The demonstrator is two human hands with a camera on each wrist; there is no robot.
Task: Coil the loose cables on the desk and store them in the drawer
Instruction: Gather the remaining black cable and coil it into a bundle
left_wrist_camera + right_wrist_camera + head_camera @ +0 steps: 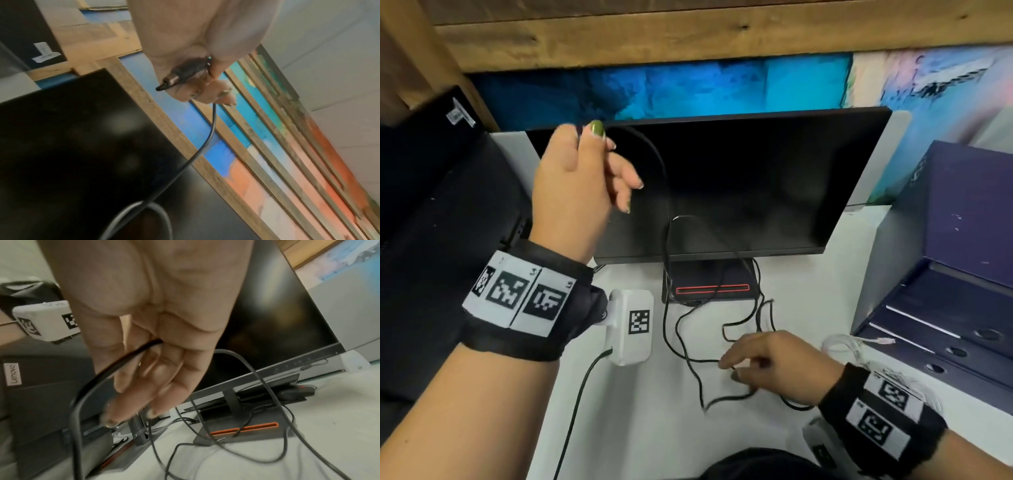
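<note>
My left hand (582, 171) is raised in front of the monitor's top left corner and pinches the plug (185, 71) of a black cable (664, 325). From that hand the cable arcs down past the screen onto the white desk (640, 418), where it lies in loose tangled loops. Low over those loops on the desk, my right hand (774, 363) holds a strand of the black cable (127, 356) between its fingers. At the right stands a dark blue drawer unit (941, 329) with finger holes in its fronts.
A black monitor (739, 185) stands at the back on a base with a red slot (712, 288). A dark Lenovo computer case (431, 240) fills the left side. A bundled white cable (842, 346) lies by the drawer unit, behind my right wrist.
</note>
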